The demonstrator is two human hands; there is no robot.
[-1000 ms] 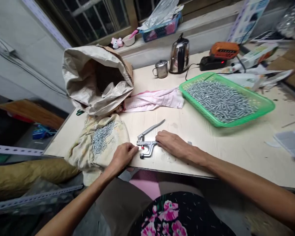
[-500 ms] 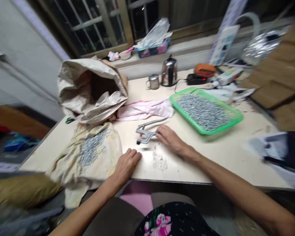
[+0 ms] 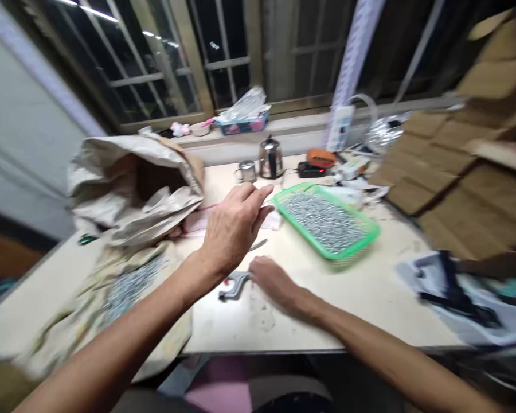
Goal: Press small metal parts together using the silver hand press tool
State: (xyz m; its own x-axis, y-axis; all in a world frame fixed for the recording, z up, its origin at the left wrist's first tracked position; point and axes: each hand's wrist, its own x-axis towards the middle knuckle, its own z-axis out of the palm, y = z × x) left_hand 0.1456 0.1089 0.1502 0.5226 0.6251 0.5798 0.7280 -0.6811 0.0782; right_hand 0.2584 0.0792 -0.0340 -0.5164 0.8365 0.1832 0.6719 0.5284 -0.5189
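Two hands: both bare arms are seen reaching over the pale table [image 3: 370, 298] from its near edge.
Left hand [image 3: 234, 226]: lifted clear of the tabletop, fingers stretched out and apart, nothing held; half a second earlier it was laid flat by the near edge.
Right hand [image 3: 272, 281]: laid low on the table, fingertips touching the metal pliers [image 3: 233, 285]; whether the fingers are closed on the tool cannot be told through the blur. It was at the same tool in both earlier pictures.
Pliers: lying on the table just left of the right hand and below the raised left hand, with the upper handle [image 3: 258, 245] angled away toward the basket.
Pale cloth [image 3: 86, 321]: draped over the near left corner, a heap of small screws [image 3: 126, 287] spread on it, as before.
Paper sack [image 3: 133, 183]: slumped behind the cloth, mouth open toward the camera.
Pink cloth [image 3: 195, 221]: partly hidden behind the left hand, beside the sack.
Green basket [image 3: 356, 245]: filled with screws, set past the right hand, apart from the pliers.
Far edge: a steel kettle [image 3: 270, 158] and a small metal cup [image 3: 246, 171] are stood side by side, an orange device [image 3: 320, 157] near them.
Cardboard boxes [image 3: 456, 172]: stacked at the right.
View: tilted higher than in the earlier pictures, so more of the window [image 3: 223, 57] is shown.
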